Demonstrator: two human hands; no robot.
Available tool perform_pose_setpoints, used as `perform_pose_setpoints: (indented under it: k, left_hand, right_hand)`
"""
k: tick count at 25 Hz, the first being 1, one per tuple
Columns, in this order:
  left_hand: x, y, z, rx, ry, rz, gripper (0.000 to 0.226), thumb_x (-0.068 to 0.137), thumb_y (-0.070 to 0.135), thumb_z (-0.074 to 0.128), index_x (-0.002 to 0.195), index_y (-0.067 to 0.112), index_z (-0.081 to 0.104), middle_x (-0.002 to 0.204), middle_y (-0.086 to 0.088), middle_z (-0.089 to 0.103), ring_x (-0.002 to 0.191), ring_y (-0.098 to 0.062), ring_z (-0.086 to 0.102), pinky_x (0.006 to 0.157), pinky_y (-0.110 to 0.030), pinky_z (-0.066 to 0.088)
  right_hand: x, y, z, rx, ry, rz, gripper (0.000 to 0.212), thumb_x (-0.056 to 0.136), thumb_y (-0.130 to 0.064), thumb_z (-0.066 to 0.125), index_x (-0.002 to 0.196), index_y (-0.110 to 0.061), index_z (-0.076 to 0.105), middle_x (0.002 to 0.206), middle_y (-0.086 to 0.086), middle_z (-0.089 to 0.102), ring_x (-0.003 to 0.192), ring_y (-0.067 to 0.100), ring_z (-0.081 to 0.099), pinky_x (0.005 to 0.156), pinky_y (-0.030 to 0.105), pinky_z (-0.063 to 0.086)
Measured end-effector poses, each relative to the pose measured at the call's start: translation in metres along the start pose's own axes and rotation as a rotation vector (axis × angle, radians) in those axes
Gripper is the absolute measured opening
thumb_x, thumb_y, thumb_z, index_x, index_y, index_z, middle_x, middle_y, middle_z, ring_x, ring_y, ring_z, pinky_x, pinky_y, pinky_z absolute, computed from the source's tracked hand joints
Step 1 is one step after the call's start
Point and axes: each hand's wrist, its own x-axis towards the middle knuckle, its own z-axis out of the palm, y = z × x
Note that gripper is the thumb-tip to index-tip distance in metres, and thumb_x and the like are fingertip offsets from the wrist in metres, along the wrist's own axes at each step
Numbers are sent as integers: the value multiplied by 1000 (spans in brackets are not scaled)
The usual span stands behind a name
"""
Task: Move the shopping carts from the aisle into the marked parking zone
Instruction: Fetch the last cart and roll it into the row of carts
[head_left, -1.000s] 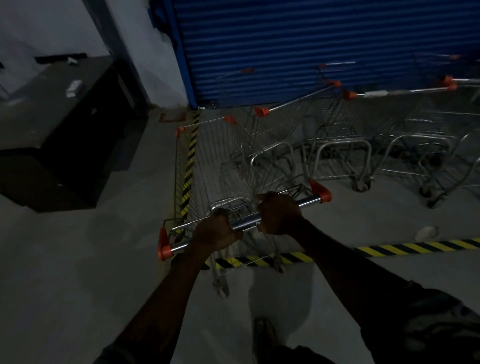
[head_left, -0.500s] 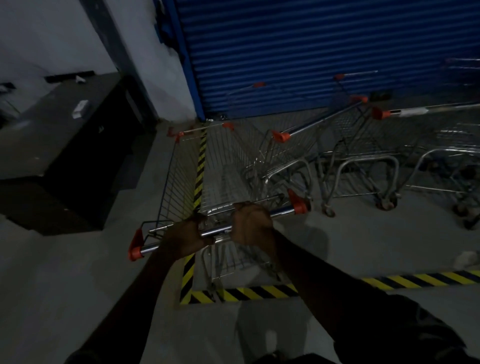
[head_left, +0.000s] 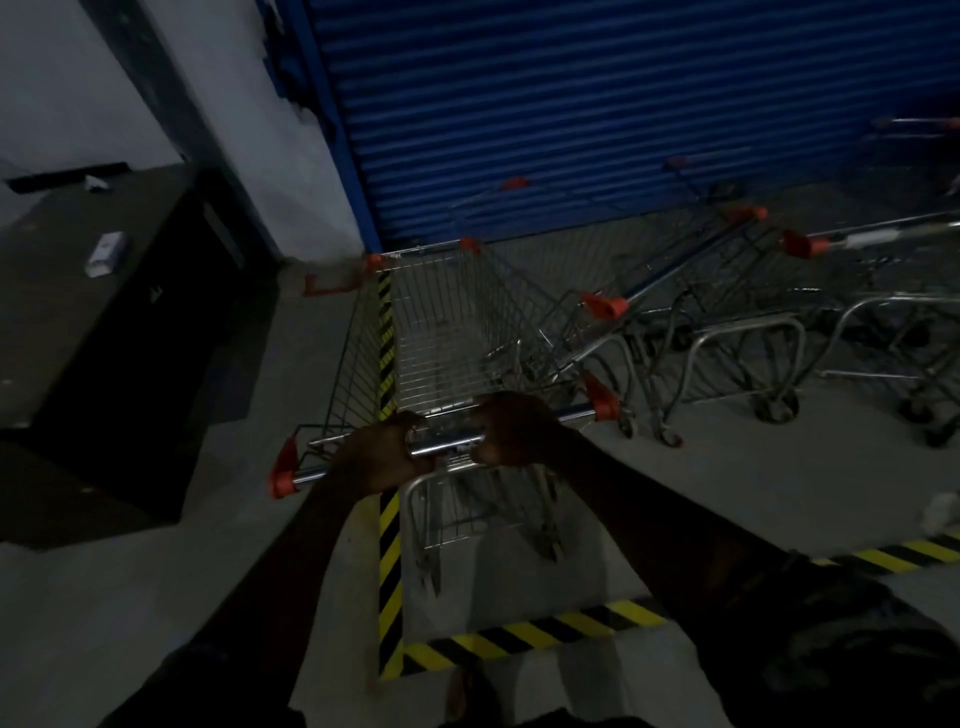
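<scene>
A wire shopping cart (head_left: 441, 332) with orange corner caps stands in front of me, its chrome handle bar (head_left: 447, 447) running across the view. My left hand (head_left: 379, 457) grips the bar left of its middle, and my right hand (head_left: 514, 428) grips it just to the right. The cart sits inside the corner of the yellow-and-black striped floor marking (head_left: 389, 566), its left side over the left stripe. Its front end is close to the blue roller shutter (head_left: 597, 114).
Several other carts (head_left: 737, 332) stand parked to the right in front of the shutter. A dark counter (head_left: 104, 312) with a small white box (head_left: 106, 253) on it fills the left. A white wall pillar (head_left: 244, 104) rises behind it. The scene is dim.
The cart has rolled forward over the near stripe and deeper into the marked zone, toward the shutter. Both hands keep their hold on the handle.
</scene>
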Motion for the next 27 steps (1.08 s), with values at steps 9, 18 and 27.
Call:
perform_pose_setpoints:
  k: [9, 18, 27]
  left_hand:
    - [84, -47, -18, 21, 23, 85, 79, 71, 70, 70, 139, 33, 53, 134, 3, 64, 113, -22, 66, 87, -30, 52]
    - [155, -65, -25, 42, 47, 154, 76, 74, 63, 74, 139, 31, 54, 129, 0, 68, 108, -22, 68, 87, -32, 54]
    - [184, -34, -23, 259, 198, 245, 70, 70, 54, 51, 131, 22, 64, 131, -5, 66, 113, -36, 64, 92, -48, 48]
  right_hand:
    - [55, 13, -2, -154, 96, 299, 66, 73, -69, 40, 103, -20, 71, 104, 8, 73, 98, 35, 69, 88, 44, 53]
    - [106, 53, 3, -162, 104, 280, 57, 71, -53, 52, 109, -15, 70, 109, 12, 71, 101, 39, 67, 87, 47, 53]
    - [92, 95, 0, 10, 178, 156, 67, 74, -40, 77, 131, -7, 62, 128, 18, 65, 117, 42, 62, 100, 53, 50]
